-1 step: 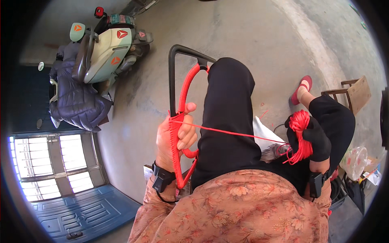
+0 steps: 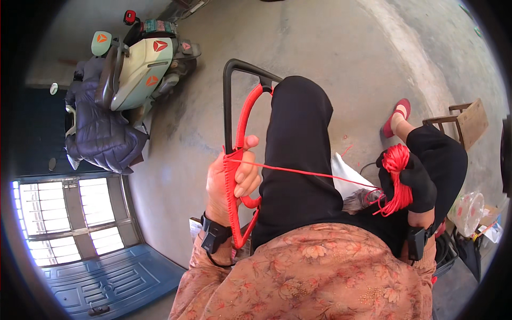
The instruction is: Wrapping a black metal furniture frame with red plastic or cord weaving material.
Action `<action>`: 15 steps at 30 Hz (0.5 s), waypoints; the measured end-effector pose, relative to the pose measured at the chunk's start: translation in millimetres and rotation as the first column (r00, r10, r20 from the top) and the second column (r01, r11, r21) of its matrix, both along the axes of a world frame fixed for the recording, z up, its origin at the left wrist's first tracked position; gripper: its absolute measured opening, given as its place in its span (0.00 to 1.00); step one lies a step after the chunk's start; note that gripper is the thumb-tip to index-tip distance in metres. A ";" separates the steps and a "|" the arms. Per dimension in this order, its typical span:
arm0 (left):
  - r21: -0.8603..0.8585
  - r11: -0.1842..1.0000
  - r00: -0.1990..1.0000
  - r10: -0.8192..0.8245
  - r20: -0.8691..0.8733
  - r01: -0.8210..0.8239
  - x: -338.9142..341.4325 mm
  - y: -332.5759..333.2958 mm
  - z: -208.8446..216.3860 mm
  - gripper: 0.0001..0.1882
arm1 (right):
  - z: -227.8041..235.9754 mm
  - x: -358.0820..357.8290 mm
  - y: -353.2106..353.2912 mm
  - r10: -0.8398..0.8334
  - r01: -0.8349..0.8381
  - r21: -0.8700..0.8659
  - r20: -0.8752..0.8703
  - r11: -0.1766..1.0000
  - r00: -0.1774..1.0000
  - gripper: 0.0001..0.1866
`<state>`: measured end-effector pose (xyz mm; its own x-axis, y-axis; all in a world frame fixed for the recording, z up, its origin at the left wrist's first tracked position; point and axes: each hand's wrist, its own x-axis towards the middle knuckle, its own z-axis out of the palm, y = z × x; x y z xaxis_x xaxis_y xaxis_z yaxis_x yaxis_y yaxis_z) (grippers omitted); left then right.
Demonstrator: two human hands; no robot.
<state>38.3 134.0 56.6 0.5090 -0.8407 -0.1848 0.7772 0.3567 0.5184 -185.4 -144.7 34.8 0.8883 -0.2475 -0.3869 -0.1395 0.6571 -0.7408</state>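
Note:
My left hand (image 2: 234,181) is bare and closed around a black, roughly triangular frame (image 2: 228,101) with a curved inner bar. Tight turns of red cord cover the frame's near side (image 2: 231,197) and the curved bar (image 2: 248,109). My right hand (image 2: 418,184), in a black glove that leaves fingertips bare or hidden, grips a looped bundle of red cord (image 2: 397,178). A single taut strand (image 2: 304,172) runs from the wrapped side by my left fingers across my thigh to that bundle. The frame's far corner rests against my left knee (image 2: 304,96).
A pale scooter (image 2: 141,69) draped with a dark padded cover (image 2: 106,114) stands at far left. A blue door (image 2: 117,277) is at lower left. On the right are a small wooden stool (image 2: 469,122), a clear plastic bag (image 2: 466,213) and a dark bin (image 2: 445,256).

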 end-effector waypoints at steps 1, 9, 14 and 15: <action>-0.042 0.998 0.999 -0.035 0.012 0.036 -1.1 -2.7 -1.1 0.24 | 1.7 -2.1 0.8 -0.090 0.089 0.022 0.016 0.996 0.996 0.29; 0.071 0.997 0.998 -0.007 0.056 0.003 -12.7 -35.7 3.7 0.19 | -15.5 -2.8 -6.1 -0.110 0.111 -0.001 0.106 0.994 0.988 0.30; 0.342 0.940 0.997 -0.026 0.073 0.000 -38.3 -85.7 -15.1 0.10 | -34.3 -3.7 -14.8 -0.455 0.448 0.116 0.040 0.886 0.890 0.21; 0.289 0.956 0.996 -0.067 0.061 0.047 -43.1 -94.2 -21.6 0.09 | -33.9 -7.4 -18.4 -0.502 0.494 0.160 0.015 0.855 0.865 0.19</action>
<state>-4.8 39.8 35.0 0.4821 -0.7851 -0.3890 0.7506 0.1411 0.6455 -192.8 -163.1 0.9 0.6817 -0.6070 -0.4084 0.2725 0.7287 -0.6283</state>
